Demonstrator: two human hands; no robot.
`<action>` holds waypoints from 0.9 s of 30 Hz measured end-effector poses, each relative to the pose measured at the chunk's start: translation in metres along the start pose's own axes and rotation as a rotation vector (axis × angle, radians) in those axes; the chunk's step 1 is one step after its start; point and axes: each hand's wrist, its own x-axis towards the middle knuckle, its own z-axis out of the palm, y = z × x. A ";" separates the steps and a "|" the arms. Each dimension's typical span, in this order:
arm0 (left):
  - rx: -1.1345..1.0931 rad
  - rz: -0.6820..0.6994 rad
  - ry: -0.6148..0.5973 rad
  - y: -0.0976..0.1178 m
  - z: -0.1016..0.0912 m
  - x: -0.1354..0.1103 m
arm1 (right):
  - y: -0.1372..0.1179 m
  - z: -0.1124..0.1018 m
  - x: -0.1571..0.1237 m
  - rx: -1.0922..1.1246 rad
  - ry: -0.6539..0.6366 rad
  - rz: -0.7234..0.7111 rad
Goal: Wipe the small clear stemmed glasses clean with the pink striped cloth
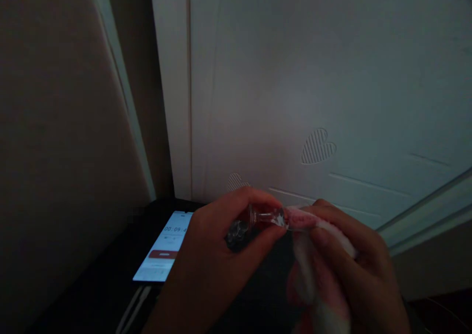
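My left hand (224,255) grips a small clear stemmed glass (267,218) between thumb and fingers. The glass lies on its side, with its stem toward the left. In my right hand (357,260) is a pink and white cloth (320,280), pinched between thumb and fingers. One end of the cloth meets the right end of the glass and seems to be partly inside it. The rest hangs down below my right hand. A clear, faceted piece (238,233) shows in the gap of my left hand; whether it belongs to the glass I cannot tell.
A lit phone (158,255) showing a timer lies on a dark surface (99,285), partly covered by my left hand. White cables (133,307) run near it. Behind stands a white panel (258,88) with heart-shaped grooves. A brownish upright surface (66,127) rises on the left.
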 end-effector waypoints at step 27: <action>-0.092 0.003 -0.007 0.000 -0.007 -0.007 | -0.004 -0.001 0.002 -0.049 -0.093 -0.101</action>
